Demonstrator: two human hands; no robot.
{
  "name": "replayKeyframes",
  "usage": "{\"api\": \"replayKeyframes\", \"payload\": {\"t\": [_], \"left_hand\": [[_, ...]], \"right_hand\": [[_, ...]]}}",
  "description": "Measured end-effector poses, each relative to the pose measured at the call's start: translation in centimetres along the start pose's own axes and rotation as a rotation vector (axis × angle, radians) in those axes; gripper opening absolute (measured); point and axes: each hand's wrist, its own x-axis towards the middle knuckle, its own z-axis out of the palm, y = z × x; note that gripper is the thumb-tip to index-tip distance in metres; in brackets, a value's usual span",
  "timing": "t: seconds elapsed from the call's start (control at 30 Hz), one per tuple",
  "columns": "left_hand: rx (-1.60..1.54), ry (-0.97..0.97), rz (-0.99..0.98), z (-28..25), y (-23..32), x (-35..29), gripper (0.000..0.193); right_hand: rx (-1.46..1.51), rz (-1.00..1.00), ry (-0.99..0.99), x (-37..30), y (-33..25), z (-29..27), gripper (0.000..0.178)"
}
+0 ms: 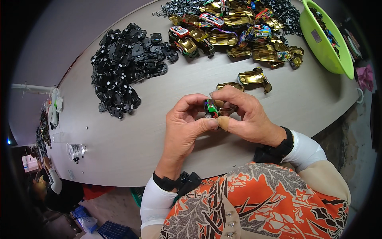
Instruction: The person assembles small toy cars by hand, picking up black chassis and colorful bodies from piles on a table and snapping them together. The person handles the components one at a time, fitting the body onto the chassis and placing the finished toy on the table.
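Close above the table's near part, a small toy car [210, 106] in green, red and dark colours is held between both hands. My left hand [184, 121] is closed on its left side, thumb along the lower edge. My right hand [250, 115] grips its right side, with a tan wrap on the thumb. The fingers cover much of the car; a wheel shows near the thumbs. Just beyond my right hand lies a gold toy car shell [253, 78], underside up. Another gold shell [223, 85] is partly hidden behind the fingers.
Black toy car chassis [123, 59] are heaped at left. Gold and coloured car shells [234, 24] pile up at the back, beside small wheel parts [175, 8]. A green basin [330, 44] stands far right. A clear cup [75, 150] and a co-worker [51, 183] are at left.
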Motion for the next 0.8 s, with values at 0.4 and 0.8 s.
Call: {"api": "replayKeyframes", "payload": {"t": [0.4, 0.8], "left_hand": [[0.322, -0.035, 0.103, 0.0, -0.2, -0.2, 0.036], [0.675, 0.011, 0.324, 0.8, -0.9, -0.8, 0.028]], "right_hand": [[-0.107, -0.035, 0.002, 0.2, -0.3, -0.3, 0.029], [-0.367, -0.069, 0.014, -0.3, -0.2, 0.0, 0.032]]}}
